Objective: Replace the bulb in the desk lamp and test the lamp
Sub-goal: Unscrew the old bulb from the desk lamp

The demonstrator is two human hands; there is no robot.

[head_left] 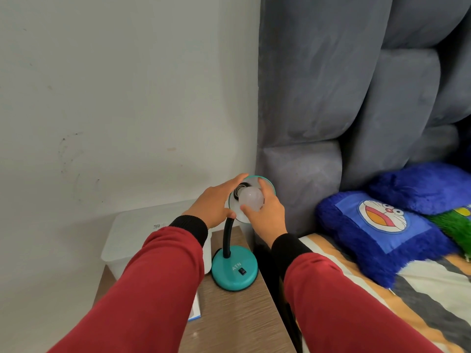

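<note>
A teal desk lamp stands on a wooden bedside table [242, 324]; its round base [233, 272] carries a black rocker switch [242, 271], and a black gooseneck [227, 238] rises to the shade [267, 186], which faces me. My left hand [216, 203] grips the shade from the left, fingers over its rim. A white frosted bulb [251, 198] sits in the mouth of the shade, in front of the dark socket [239, 188]. My right hand [267, 215] holds the bulb from the right and below, fingers curled round it.
A white lidded plastic box [132, 240] stands left of the lamp against the wall. A blue-edged flat thing [195, 314] lies under my left sleeve. To the right are a grey padded headboard [331, 98], a bed and blue plush pillows [382, 233].
</note>
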